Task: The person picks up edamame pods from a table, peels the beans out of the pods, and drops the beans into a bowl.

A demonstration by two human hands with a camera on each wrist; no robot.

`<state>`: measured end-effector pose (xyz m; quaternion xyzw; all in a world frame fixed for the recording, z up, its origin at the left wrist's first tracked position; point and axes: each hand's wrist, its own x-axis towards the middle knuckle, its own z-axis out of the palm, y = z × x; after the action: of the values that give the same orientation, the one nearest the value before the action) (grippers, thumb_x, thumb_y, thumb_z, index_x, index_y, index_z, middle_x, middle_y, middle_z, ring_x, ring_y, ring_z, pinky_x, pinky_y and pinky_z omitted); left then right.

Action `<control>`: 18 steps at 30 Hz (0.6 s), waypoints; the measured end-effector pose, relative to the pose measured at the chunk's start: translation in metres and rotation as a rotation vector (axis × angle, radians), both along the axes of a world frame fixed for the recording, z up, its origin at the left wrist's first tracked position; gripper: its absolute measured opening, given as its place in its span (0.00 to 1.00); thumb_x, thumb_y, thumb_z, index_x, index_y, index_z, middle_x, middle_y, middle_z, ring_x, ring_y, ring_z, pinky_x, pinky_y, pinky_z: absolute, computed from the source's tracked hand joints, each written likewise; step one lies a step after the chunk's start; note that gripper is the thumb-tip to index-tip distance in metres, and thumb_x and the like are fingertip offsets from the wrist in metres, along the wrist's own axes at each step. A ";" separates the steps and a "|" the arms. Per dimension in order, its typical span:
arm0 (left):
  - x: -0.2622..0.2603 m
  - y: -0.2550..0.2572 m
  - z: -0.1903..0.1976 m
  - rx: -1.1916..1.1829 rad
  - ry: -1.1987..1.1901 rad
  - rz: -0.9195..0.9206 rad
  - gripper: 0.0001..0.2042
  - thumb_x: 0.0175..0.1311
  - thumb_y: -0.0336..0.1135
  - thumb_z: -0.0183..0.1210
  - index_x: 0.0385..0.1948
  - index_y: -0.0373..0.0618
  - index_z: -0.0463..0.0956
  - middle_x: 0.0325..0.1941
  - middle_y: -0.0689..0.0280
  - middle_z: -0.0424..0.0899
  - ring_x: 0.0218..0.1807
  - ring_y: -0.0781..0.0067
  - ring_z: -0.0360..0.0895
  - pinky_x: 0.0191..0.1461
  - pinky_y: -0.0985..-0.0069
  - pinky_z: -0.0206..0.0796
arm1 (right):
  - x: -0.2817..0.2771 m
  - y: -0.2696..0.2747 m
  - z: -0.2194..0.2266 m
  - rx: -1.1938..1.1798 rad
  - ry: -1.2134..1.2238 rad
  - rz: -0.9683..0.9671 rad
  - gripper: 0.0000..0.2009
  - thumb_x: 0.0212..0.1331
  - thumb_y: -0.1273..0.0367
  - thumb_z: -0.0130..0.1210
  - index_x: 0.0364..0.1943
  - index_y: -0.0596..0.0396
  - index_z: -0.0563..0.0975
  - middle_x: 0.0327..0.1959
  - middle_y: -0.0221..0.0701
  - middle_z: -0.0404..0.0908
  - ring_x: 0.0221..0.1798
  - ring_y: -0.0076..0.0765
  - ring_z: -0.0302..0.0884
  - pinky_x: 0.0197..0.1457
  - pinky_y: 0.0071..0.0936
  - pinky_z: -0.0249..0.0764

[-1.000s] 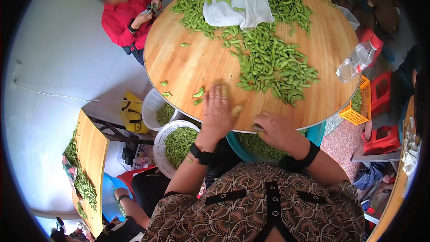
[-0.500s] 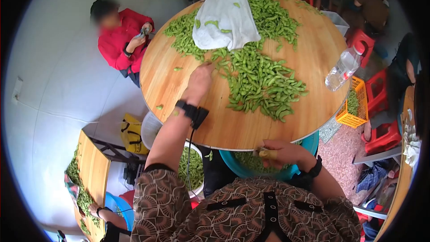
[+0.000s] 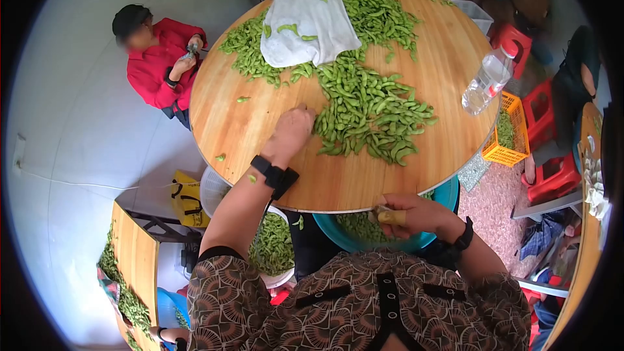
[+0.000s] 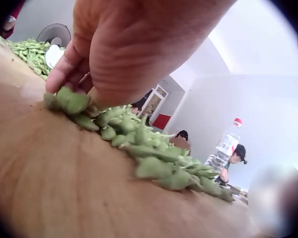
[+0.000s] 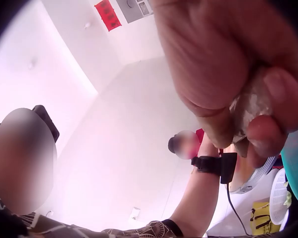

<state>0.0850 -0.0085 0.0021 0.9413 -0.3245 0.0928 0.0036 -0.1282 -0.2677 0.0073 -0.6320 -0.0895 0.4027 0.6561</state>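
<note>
My left hand [image 3: 291, 133] is low over the round wooden table, at the left edge of a heap of green edamame pods [image 3: 374, 110]. In the left wrist view its curled fingers [image 4: 64, 69] close on a few pods [image 4: 72, 101] against the tabletop. My right hand [image 3: 416, 214] is at the table's near edge, above a teal basin [image 3: 325, 227] of pods. Its fingers curl round a small, crinkled, translucent thing [image 5: 250, 109], whose kind I cannot tell. The right thumb has a yellowish covering.
A white cloth [image 3: 309, 19] with a few pods on it covers part of the far heap. A water bottle [image 3: 489, 81] stands at the right. White baskets [image 3: 211, 188] and an orange crate [image 3: 510, 154] flank the table. A person in red [image 3: 162, 65] stands at the left.
My left hand first swept pods near the table's front edge, then reached forward to the heap; it is now beside the heap's left edge. The right hand stays near the basin.
</note>
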 end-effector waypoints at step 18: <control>-0.120 -0.022 0.033 -1.473 0.860 0.097 0.03 0.67 0.28 0.56 0.32 0.42 0.75 0.23 0.73 0.80 0.25 0.86 0.71 0.27 0.84 0.65 | 0.005 0.048 0.017 0.226 -0.114 -0.416 0.09 0.72 0.65 0.41 0.46 0.54 0.68 0.28 0.28 0.76 0.19 0.18 0.70 0.19 0.16 0.61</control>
<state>-0.0354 -0.0301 0.0354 0.6649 -0.1113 -0.0851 0.7337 -0.1232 -0.2196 0.0241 -0.5813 -0.0388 0.2099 0.7852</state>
